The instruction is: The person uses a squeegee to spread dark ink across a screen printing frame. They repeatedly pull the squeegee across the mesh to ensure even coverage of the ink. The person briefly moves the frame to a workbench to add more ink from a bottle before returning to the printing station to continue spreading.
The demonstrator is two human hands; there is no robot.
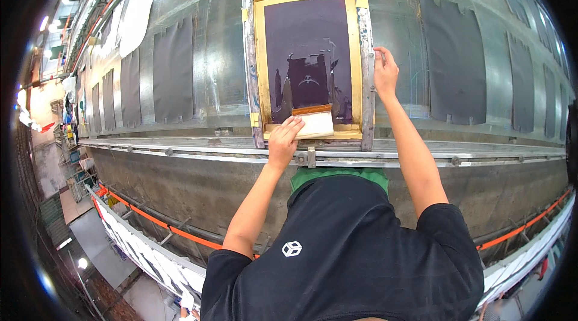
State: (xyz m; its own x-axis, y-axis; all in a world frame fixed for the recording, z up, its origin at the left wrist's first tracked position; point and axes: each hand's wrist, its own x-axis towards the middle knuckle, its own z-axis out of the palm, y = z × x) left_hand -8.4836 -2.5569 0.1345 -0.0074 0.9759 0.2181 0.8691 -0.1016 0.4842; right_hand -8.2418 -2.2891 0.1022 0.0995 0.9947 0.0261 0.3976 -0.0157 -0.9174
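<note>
Head view: the left forearm (256,203) angles inward from a black sleeve (229,268), its hand (285,139) clasping the pale squeegee (316,126) at the near end inside the printing frame (366,74). Farther up, the straighter right forearm (415,149) brings its hand (386,73), fingers bent, to the frame's right edge; whether it grips, I cannot tell. Dark sheets (173,74) flank the frame on the tabletop (223,68).

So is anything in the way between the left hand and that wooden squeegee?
No, nothing visible: the left hand already touches the squeegee's left end, near the close edge of the frame.
</note>
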